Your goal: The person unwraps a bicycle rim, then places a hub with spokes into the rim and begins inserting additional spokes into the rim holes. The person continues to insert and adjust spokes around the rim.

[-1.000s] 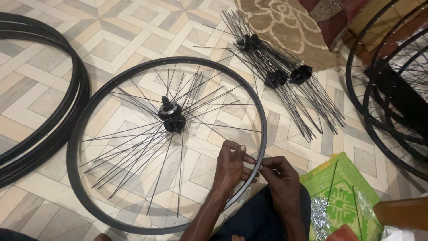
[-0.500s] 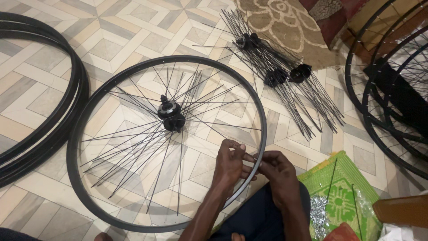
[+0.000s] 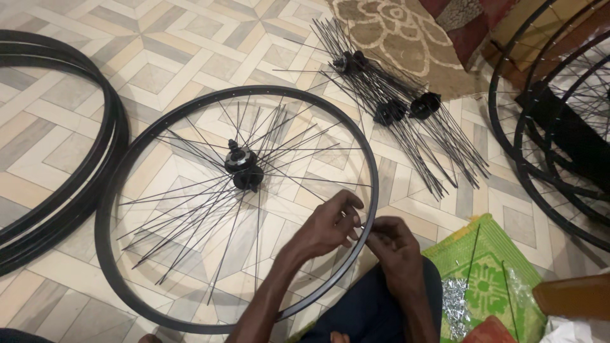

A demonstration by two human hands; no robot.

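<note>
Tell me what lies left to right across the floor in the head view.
Stack of bare rims → wheel being laced with its hub → left hand → right hand at the rim's edge → green mat → leaning wheels.

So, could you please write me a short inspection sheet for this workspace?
Surface: patterned tiled floor.
Job's things: black rim lying flat, hub in its middle, loose spokes fanned out from it.
Clutter: spare rims at left; spoked hubs; green mat with small silver parts.
Hands: left hand and right hand meet at the rim's near edge, pinching a spoke end.
Cables: nothing seen.
Surroundings: rug; built wheels at right.
</note>
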